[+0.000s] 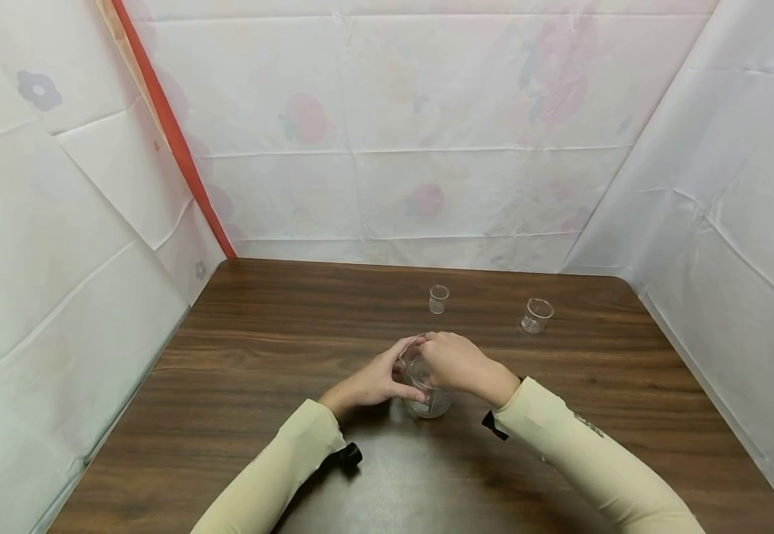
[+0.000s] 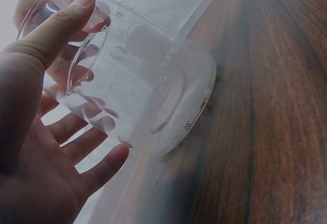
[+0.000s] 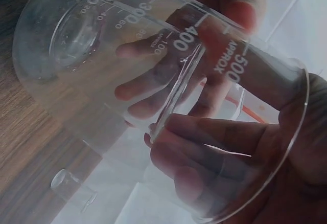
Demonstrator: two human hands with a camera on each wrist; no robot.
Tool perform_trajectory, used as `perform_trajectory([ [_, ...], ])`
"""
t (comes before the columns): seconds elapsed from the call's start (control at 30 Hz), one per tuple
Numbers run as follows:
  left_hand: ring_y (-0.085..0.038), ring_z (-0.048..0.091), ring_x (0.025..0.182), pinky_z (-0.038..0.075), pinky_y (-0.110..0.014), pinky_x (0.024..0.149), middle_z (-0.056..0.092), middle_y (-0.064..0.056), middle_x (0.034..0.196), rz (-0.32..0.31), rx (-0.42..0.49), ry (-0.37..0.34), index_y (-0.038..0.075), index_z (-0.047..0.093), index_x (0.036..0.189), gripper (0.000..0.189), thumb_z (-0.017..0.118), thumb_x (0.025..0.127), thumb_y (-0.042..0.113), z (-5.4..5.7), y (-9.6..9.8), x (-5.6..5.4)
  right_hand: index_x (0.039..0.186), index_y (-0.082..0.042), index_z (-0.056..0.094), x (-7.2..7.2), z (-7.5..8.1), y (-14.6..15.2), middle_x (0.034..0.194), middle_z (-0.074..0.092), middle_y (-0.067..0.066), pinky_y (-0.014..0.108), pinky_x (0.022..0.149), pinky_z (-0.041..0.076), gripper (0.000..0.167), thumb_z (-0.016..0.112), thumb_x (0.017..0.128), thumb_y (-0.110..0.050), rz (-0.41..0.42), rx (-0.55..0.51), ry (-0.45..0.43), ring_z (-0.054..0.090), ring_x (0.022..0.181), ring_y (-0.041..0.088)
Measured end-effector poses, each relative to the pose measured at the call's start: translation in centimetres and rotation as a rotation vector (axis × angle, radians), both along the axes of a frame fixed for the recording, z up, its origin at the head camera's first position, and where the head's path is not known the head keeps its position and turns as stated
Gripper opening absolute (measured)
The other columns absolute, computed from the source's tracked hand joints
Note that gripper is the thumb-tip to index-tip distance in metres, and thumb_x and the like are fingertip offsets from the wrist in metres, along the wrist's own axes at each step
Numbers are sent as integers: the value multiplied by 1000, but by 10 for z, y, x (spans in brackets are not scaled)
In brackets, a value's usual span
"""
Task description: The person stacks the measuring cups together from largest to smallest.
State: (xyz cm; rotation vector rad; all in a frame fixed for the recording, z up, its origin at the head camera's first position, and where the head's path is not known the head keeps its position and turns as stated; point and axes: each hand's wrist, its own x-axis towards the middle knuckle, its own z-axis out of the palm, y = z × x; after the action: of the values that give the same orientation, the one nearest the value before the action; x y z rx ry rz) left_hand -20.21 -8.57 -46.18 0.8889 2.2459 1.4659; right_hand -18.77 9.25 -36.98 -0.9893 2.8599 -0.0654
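A large clear glass beaker [image 1: 431, 409] with white scale marks stands near the middle of the wooden table. My left hand [image 1: 375, 380] holds it from the left, thumb on the near side and fingers spread round the far side. Inside it, tilted in the right wrist view, is a smaller glass beaker [image 3: 110, 35] with its own finer scale up to 100. My right hand [image 1: 460, 362] reaches in over the rim from the right, its fingers [image 3: 196, 155] pinching the smaller beaker's rim. In the head view the right hand hides part of the large beaker's mouth.
Behind the hands stand two more glass beakers on the wooden table [image 1: 260, 334]: a tiny one [image 1: 437, 302] at the back middle and a wider one [image 1: 535, 317] to its right. White patterned sheets [image 1: 387, 200] hang round the back and both sides.
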Motion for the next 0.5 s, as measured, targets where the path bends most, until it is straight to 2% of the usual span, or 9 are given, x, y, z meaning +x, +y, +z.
perform_trajectory([
  [0.17, -25, 45, 134, 44, -40, 103, 31, 0, 159, 4, -4, -14, 19, 25, 154, 90, 79, 83, 31, 2, -1, 1, 101, -6, 73, 1, 1, 0, 101, 70, 9, 39, 80, 55, 36, 86, 74, -25, 30, 14, 29, 67, 90, 24],
  [0.33, -29, 48, 132, 43, -43, 105, 30, 0, 159, 13, -10, -35, 20, 24, 154, 91, 79, 82, 33, 4, -1, 1, 92, -7, 72, 1, 0, 1, 90, 70, 7, 36, 72, 54, 25, 83, 77, -24, 65, 34, 78, 65, 80, 19],
  [0.5, -30, 50, 129, 43, -43, 104, 31, 1, 159, 12, -12, -36, 20, 24, 154, 91, 79, 82, 32, 2, 0, 1, 84, -7, 71, 1, -2, 1, 84, 69, 6, 35, 68, 53, 19, 81, 78, -22, 58, 33, 69, 64, 74, 19],
])
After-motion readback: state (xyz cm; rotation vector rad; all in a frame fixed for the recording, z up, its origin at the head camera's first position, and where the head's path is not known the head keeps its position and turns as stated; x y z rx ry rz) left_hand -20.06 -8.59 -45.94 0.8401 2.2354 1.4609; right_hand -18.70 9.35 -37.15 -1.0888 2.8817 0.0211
